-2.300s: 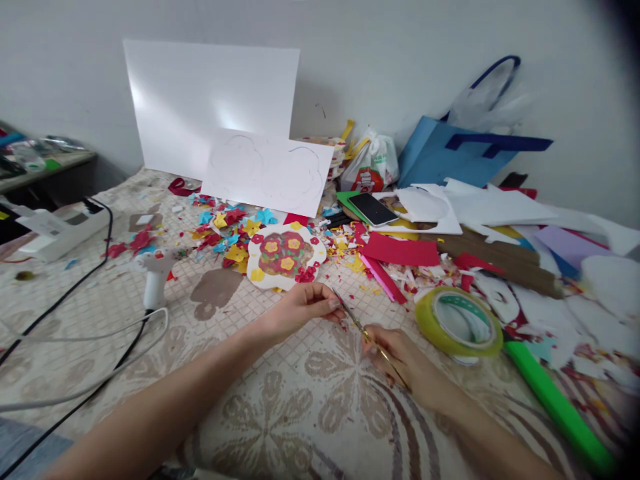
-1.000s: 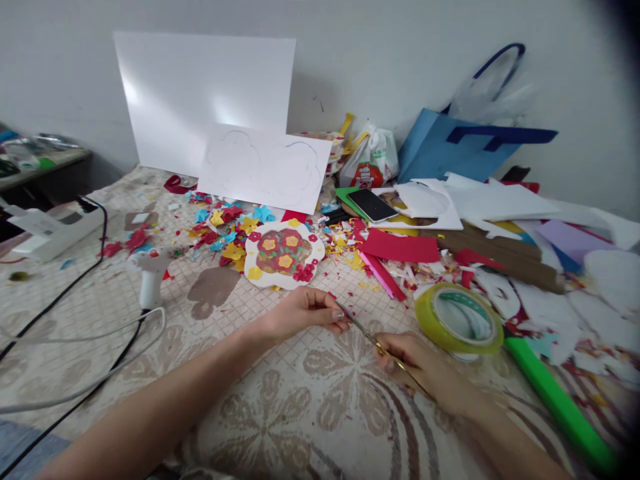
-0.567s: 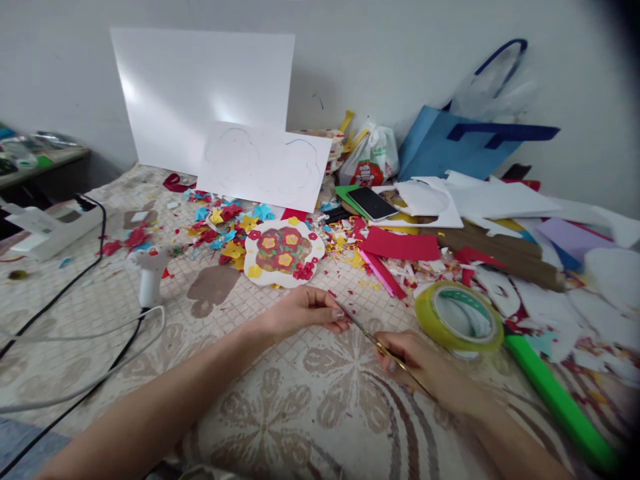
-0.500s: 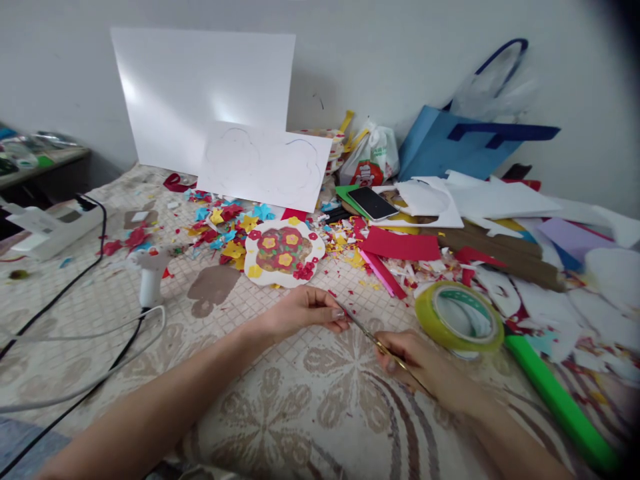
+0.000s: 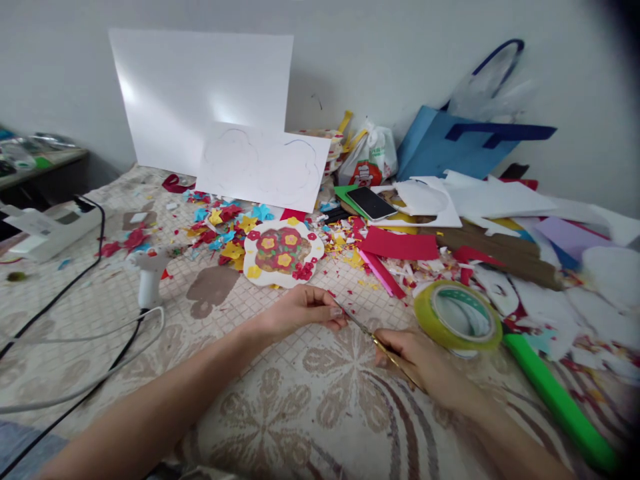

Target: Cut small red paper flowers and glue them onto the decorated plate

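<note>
My right hand is closed around the gold handles of a pair of scissors, whose blades point up and left. The blade tips reach the fingers of my left hand, which are pinched together. A trace of red shows at those fingertips, too small to name. Just beyond my left hand lies a white scalloped card with yellow and red flowers around a patterned middle. Paper flowers in red, yellow and blue are heaped to its left.
A roll of yellowish tape and a green-handled tool lie right of my right hand. A white glue gun stands at left among cables. Paper scraps, a phone, a red strip and a blue bag fill the back right.
The scissors' handles have shifted slightly in my right hand. My left hand stays almost where it was, still pinched. The view has moved very slightly.
</note>
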A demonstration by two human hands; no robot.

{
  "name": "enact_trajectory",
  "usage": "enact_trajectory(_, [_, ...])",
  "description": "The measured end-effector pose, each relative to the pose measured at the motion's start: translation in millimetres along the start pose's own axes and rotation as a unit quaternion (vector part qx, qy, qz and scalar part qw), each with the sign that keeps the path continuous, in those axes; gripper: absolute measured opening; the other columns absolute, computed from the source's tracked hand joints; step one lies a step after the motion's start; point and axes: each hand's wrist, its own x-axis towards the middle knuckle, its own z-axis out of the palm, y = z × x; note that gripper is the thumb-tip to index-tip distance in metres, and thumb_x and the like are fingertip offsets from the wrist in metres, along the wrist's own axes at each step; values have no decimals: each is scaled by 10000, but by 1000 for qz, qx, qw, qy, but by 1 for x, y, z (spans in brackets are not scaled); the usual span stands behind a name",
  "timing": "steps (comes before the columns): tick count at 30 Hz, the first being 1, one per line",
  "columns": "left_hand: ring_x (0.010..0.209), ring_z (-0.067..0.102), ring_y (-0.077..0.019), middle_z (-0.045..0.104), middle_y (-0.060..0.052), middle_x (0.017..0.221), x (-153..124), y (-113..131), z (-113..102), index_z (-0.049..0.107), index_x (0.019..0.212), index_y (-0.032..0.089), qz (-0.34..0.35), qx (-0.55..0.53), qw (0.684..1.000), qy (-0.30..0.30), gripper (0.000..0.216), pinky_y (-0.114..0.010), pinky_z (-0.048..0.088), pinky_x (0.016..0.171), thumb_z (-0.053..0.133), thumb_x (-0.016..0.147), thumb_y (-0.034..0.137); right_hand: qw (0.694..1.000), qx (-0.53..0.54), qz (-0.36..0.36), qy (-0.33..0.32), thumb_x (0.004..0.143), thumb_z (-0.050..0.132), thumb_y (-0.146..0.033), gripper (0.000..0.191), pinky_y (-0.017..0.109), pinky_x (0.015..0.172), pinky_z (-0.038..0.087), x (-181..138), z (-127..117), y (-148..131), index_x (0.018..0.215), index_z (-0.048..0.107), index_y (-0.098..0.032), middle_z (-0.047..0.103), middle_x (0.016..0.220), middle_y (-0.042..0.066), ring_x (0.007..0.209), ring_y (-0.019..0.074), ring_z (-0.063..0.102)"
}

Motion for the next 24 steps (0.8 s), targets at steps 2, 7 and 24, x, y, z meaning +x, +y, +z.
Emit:
enact_trajectory(2, [747, 664, -137, 706, -70, 832, 0, 1, 1, 650, 754, 108, 2, -5, 1000, 7, 179, -263, 508, 741, 710, 715, 272, 999, 41, 5, 21, 843, 513, -441, 343, 217, 467, 244, 2, 4, 6, 623, 460, -183, 380, 520, -51, 498, 102, 363])
enact_trajectory(7, [774, 659, -130, 702, -77, 880, 0, 0, 4, 642, 785, 106, -1, -34, 999, 18, 192, -254, 508, 744, 709, 721, 274, 973, 189, 45, 121, 780, 590, -423, 263, 204, 436, 308, 11, 8, 2, 713, 482, -193, 413, 554, -63, 460, 89, 376])
enact_trajectory(24, [720, 654, -131, 702, -58, 784, 3, -8, 5, 650, 772, 118, -19, -32, 999, 35, 230, -265, 491, 737, 704, 718, 335, 956, 179, -64, 221, 836, 515, -246, 131, 269, 666, 446, 26, 17, -26, 954, 534, -194, 645, 966, 49, 698, 140, 550])
